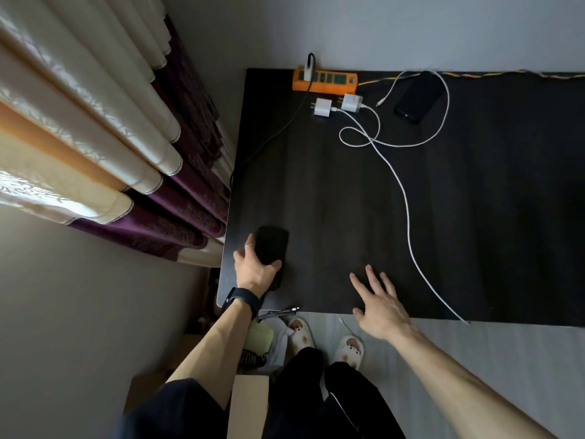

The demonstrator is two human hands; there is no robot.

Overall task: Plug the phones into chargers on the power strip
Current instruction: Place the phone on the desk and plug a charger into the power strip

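On the dark table (474, 217), my left hand (254, 267) grips a black phone (271, 245) near the front left corner. My right hand (378, 301) hovers open with fingers spread over the front edge, holding nothing. An orange power strip (326, 80) lies at the back edge with one white plug (307, 71) in its left socket. Two white chargers (323, 107) (351, 103) lie loose in front of the strip, each trailing a white cable (408, 223). A second black phone (418, 96) lies at the back, right of the strip.
Curtains (110, 137) hang close to the table's left side. A dark cord (278, 128) runs from the strip off the left edge. A cable end with metal plugs (281, 312) hangs at the front edge. Slippered feet (348, 346) and a cardboard box (247, 407) are below.
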